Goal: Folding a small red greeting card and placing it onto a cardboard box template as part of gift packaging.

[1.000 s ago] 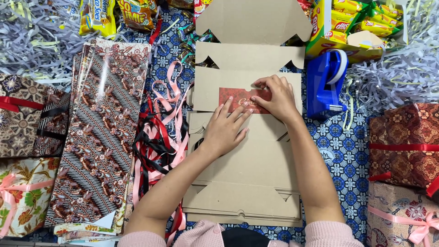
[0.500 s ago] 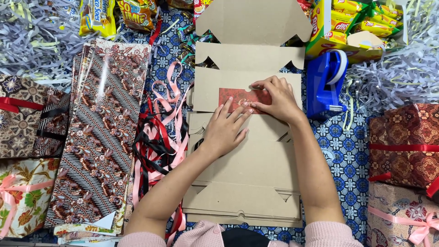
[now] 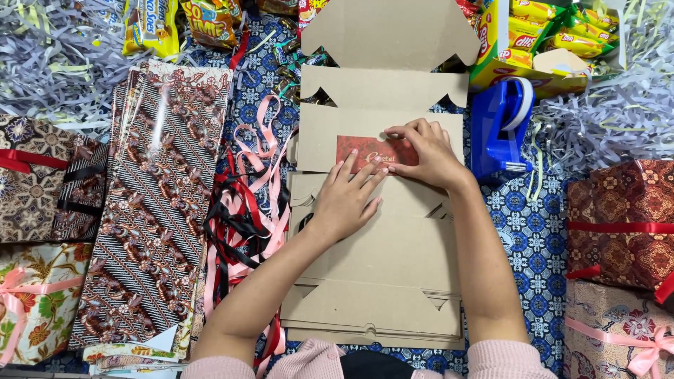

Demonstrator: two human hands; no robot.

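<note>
A flat, unfolded brown cardboard box (image 3: 382, 281) lies in the middle of the patterned cloth. On its upper panel sits a small red card (image 3: 354, 151) with gold lettering. My right hand (image 3: 425, 154) presses down on the card's right end with curled fingers. My left hand (image 3: 347, 196) rests flat on the cardboard just below the card, its fingertips touching the card's lower edge.
A blue tape dispenser (image 3: 498, 130) stands right of the box. Tangled pink, red and black ribbons (image 3: 246, 217) and sheets of batik wrapping paper (image 3: 154, 196) lie to the left. Wrapped gift boxes (image 3: 621, 224) flank both sides. Snack packs (image 3: 547, 35) and shredded paper (image 3: 49, 63) fill the back.
My right hand has shifted slightly left along the red card, covering more of it. My left hand stays flat below it.
</note>
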